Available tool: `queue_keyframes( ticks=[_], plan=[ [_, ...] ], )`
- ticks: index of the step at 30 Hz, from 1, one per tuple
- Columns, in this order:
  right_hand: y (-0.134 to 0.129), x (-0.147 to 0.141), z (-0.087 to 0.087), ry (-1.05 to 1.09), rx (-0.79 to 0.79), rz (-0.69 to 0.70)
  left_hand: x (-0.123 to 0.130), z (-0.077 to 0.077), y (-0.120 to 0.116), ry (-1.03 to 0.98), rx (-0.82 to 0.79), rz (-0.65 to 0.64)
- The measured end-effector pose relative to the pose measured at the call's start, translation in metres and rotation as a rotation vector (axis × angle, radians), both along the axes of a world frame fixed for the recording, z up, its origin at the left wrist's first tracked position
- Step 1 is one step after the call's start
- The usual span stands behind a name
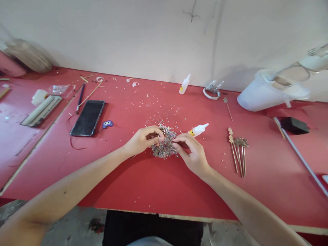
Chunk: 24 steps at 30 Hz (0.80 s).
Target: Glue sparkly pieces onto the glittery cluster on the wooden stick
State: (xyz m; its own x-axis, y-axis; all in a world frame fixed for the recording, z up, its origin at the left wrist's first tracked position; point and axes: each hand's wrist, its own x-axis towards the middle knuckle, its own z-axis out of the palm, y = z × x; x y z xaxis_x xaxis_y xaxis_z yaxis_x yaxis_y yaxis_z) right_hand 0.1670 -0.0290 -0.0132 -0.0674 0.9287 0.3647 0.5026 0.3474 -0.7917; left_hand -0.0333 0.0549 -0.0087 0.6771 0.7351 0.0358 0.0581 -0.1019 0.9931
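Over a pile of small glittering pieces (pixel 164 150) on the red table, my left hand (pixel 143 139) pinches something small that I cannot make out. Facing it from the right, my right hand (pixel 192 150) is closed on a thin dark tool, whose tip points at the left fingertips. A white glue bottle (pixel 198 130) with a yellow label lies just behind my right hand. Farther right are several thin sticks (pixel 239 159) with decorated heads, lying side by side.
A phone (pixel 88 118) lies at the left, near a small purple item (pixel 108 124) and a brush (pixel 80 98). A second glue bottle (pixel 184 84) stands near the wall. At the back right are a white tub (pixel 263 92) and a black block (pixel 294 125).
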Motion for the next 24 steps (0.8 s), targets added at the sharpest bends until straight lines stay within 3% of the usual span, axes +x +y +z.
queue_keyframes(
  ticks=[24],
  plan=[
    [0.0003,-0.002,0.0001,-0.001,-0.066,-0.034,0.0017,0.002,-0.0013,-0.006,0.027,0.028]
  ],
)
